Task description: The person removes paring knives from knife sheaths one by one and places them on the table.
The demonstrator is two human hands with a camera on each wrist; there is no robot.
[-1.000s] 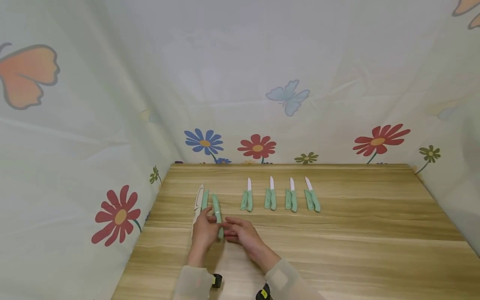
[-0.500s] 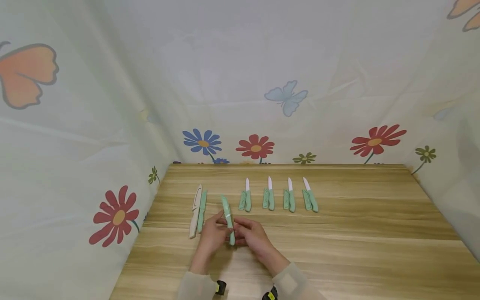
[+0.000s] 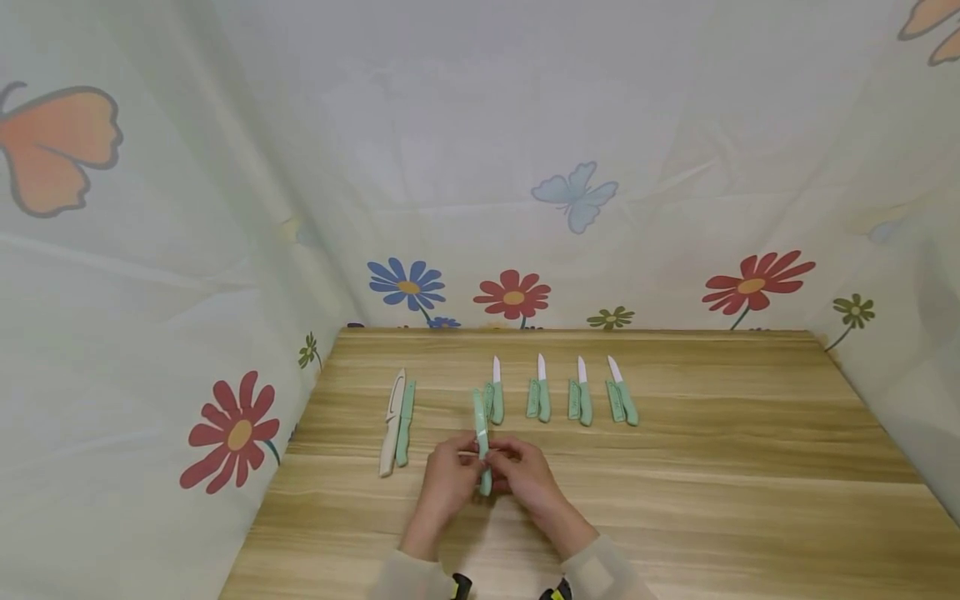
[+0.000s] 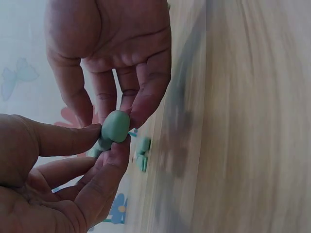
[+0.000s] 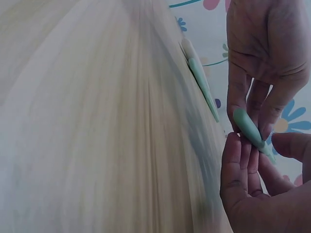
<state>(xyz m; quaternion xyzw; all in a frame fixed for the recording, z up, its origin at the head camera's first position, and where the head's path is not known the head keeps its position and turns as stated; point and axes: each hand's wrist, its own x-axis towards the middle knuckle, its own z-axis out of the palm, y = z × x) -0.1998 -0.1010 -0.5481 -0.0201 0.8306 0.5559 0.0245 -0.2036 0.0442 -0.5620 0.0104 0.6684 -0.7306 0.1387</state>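
Note:
A green paring knife (image 3: 481,412), its blade covered by a green sheath, is held above the table, tip pointing away. My left hand (image 3: 448,479) pinches it between thumb and fingers from the left side. In the left wrist view the rounded handle end (image 4: 116,127) faces the camera, with the left thumb and index finger on it. My right hand (image 3: 531,481) meets the knife from the right, its curled fingers and thumb around the handle. The right wrist view has the right fingertips (image 5: 234,145) under the handle; the thumb's contact is hard to make out.
On the wooden table (image 3: 675,500), a cream sheathed knife (image 3: 392,425) and a green knife (image 3: 405,423) lie side by side at left. Toward the back, several unsheathed green-handled knives (image 3: 544,402) lie in a row, each beside its green sheath (image 3: 533,399). Flower-printed cloth (image 3: 600,125) encloses the table.
The knife has moved right, from beside the two left knives to in front of the row. The left hand carried it; the right hand moved right along with it and closed in on the handle.

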